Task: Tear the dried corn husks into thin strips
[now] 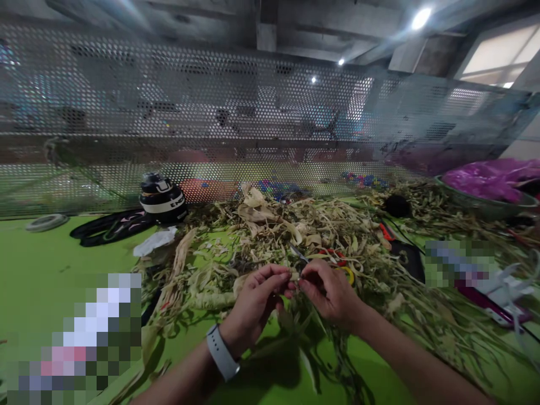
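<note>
My left hand (257, 301) and my right hand (327, 289) meet over a heap of dried husk strips (295, 236) on a green table (50, 264). Both hands pinch the same thin strip of husk (295, 277) between thumb and fingertips, fingers curled closed. A white watch band sits on my left wrist (222, 351). Scissors with red and yellow handles (337, 261) lie in the heap just beyond my right hand.
A perforated metal screen (253, 124) closes off the table's far side. A black and white bottle (162, 199) and black straps (109, 225) lie at the back left, with a tape roll (44, 222). A bowl holding purple material (489, 185) stands at the right.
</note>
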`<state>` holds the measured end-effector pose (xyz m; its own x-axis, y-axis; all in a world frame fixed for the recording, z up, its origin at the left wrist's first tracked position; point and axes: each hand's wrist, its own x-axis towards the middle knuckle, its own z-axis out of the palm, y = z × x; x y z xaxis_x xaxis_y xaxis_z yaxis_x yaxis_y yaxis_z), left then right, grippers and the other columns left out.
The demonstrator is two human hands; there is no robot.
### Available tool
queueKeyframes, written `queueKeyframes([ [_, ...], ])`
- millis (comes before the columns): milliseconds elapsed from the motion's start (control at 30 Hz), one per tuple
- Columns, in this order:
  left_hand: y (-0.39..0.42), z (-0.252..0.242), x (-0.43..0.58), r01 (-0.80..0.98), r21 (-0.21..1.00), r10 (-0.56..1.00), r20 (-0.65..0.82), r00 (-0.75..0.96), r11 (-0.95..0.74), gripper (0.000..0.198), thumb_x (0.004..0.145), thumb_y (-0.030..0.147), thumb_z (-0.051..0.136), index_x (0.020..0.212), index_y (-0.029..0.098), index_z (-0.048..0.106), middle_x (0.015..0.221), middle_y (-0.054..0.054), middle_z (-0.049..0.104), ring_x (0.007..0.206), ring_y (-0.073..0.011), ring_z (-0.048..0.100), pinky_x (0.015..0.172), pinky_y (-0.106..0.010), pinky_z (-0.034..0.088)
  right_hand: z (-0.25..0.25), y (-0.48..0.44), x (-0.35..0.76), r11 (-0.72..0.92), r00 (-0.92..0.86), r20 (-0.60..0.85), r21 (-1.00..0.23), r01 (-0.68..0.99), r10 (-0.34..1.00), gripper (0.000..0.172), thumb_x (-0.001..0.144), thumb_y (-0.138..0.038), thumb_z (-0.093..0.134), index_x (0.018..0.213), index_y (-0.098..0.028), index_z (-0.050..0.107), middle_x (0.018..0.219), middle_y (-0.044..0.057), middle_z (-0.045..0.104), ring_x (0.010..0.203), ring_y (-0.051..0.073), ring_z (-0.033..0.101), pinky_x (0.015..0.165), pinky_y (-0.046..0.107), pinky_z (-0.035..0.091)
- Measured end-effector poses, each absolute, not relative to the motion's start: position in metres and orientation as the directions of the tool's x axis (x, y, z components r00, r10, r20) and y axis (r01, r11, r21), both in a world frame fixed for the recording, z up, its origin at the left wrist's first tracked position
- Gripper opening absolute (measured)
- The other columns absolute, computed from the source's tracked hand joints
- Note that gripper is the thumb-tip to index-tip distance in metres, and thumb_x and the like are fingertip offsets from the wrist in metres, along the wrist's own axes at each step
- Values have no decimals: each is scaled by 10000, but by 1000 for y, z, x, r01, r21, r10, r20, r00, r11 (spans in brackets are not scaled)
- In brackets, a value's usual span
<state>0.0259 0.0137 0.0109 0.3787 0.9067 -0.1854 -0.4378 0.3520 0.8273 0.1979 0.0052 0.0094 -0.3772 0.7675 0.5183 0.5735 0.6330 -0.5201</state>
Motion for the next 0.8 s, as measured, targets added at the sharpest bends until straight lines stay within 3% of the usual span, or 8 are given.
queueKeyframes([
  [67, 13, 10, 27, -463, 804, 899, -189, 395, 373, 113, 726, 209, 657, 795, 126, 622, 630, -4, 629, 508, -40, 532, 373, -85, 322, 8, 8, 201, 749, -449, 645, -309, 585, 618, 142, 867, -210, 494, 1004, -185, 466, 806, 37, 586, 686, 133, 545, 579, 238, 429],
  [133, 13, 10, 28, -474, 786, 885, -191, 424, 397, 98, 733, 201, 651, 782, 119, 625, 630, -4, 621, 497, -27, 513, 370, -77, 309, 6, 10, 203, 804, -500, 702, -174, 569, 506, 179, 859, -162, 503, 1034, -191, 480, 836, 50, 602, 741, 143, 564, 612, 243, 457],
  [267, 10, 11, 30, -462, 789, 872, -182, 455, 406, 102, 744, 216, 644, 783, 123, 627, 659, -7, 621, 511, -34, 512, 366, -78, 327, 3, 11, 202, 819, -490, 759, -98, 566, 429, 173, 856, -123, 491, 1015, -190, 505, 809, 52, 605, 749, 150, 574, 628, 251, 483],
  [400, 5, 14, 32, -364, 892, 914, -115, 389, 267, 161, 766, 291, 619, 814, 138, 608, 683, -8, 622, 587, -93, 567, 399, -131, 434, 1, 5, 194, 750, -338, 742, -322, 578, 579, 94, 880, -154, 447, 945, -194, 500, 785, 44, 579, 697, 141, 565, 596, 244, 474],
  [633, 2, 12, 33, -143, 988, 943, 106, 316, -63, 190, 809, 335, 545, 804, 147, 574, 648, 1, 605, 565, -120, 564, 436, -210, 513, 7, -4, 185, 503, -157, 495, -711, 492, 854, 59, 872, -249, 460, 866, -191, 464, 727, 5, 529, 639, 122, 516, 570, 226, 418],
  [800, 3, 15, 29, 22, 978, 932, 189, 310, -206, 167, 819, 304, 532, 810, 145, 582, 615, 12, 592, 514, -90, 538, 427, -161, 454, 13, -3, 187, 382, -262, 291, -813, 439, 920, 206, 906, -310, 394, 755, -184, 456, 626, -31, 459, 575, 98, 437, 530, 214, 352],
])
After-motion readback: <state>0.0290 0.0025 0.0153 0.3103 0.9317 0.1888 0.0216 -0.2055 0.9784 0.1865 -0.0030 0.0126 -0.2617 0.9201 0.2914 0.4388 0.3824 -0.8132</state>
